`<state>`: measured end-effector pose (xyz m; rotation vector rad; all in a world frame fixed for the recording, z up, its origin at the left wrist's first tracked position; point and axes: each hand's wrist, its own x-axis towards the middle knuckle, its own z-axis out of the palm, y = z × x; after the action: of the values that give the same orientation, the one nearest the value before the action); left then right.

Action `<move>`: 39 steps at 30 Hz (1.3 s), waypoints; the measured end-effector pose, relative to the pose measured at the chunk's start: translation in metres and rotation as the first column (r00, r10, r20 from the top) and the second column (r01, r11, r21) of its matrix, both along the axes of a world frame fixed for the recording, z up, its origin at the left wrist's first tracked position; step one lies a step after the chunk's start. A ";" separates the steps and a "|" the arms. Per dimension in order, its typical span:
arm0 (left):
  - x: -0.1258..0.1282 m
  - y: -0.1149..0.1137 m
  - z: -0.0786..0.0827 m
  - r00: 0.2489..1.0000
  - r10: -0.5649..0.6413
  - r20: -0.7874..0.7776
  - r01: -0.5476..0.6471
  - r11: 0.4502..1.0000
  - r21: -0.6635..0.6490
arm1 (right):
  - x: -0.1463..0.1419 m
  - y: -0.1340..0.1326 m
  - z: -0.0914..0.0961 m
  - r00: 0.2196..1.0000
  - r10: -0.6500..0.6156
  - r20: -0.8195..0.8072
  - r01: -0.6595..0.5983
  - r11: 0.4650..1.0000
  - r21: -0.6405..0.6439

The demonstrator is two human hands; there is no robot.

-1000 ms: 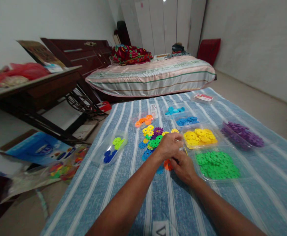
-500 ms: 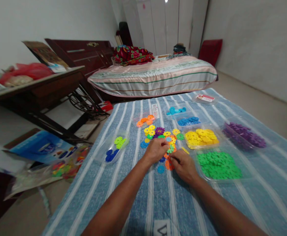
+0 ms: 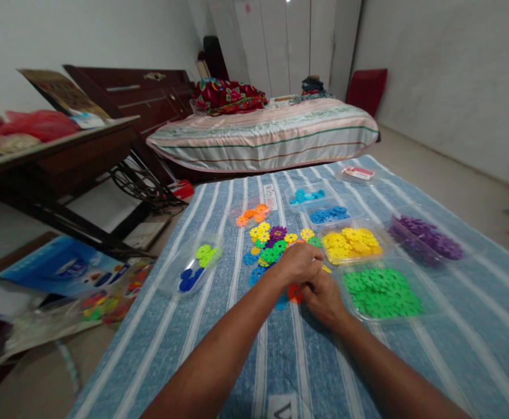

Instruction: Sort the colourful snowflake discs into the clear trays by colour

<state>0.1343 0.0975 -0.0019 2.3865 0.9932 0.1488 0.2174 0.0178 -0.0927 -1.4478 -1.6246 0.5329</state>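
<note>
A flat cluster of joined plastic flower discs in yellow, green, purple and blue lies on the blue striped cloth. My left hand is curled over the cluster's near right edge, fingers closed on the pieces there. Just below it, my right hand touches the left hand with its fingers pinched beside an orange disc. What each hand grips is hidden.
Clear trays stand to the right with green discs, yellow discs, purple discs and blue discs. A small tray with green and blue discs sits left. A bed lies behind, a wooden table left.
My left hand moved left onto the cluster half a second ago, then came back right to meet the right hand. The right hand stayed in place.
</note>
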 end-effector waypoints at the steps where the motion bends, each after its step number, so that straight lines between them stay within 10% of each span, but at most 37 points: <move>1: 0.001 0.001 -0.001 1.000 -0.007 0.003 0.007 1.000 -0.013 | 0.000 0.000 0.000 1.000 0.001 -0.002 -0.001 1.000 -0.011; 13: -0.006 0.002 -0.012 0.990 0.086 0.113 -0.082 0.996 -0.043 | -0.001 0.000 0.005 1.000 0.006 -0.007 -0.006 0.998 0.065; 27: 0.018 -0.005 -0.002 0.988 -0.013 -0.152 0.002 0.997 -0.071 | 0.000 0.000 -0.005 0.998 -0.034 0.055 0.041 0.992 -0.119; 39: 0.003 0.002 0.011 0.853 0.455 0.256 -0.474 0.880 0.014 | 0.001 -0.001 0.012 0.996 0.058 0.060 -0.058 0.998 -0.009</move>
<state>0.1370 0.0998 0.0093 2.0782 1.4443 0.6574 0.2185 0.0163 -0.0808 -1.4385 -1.7181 0.5332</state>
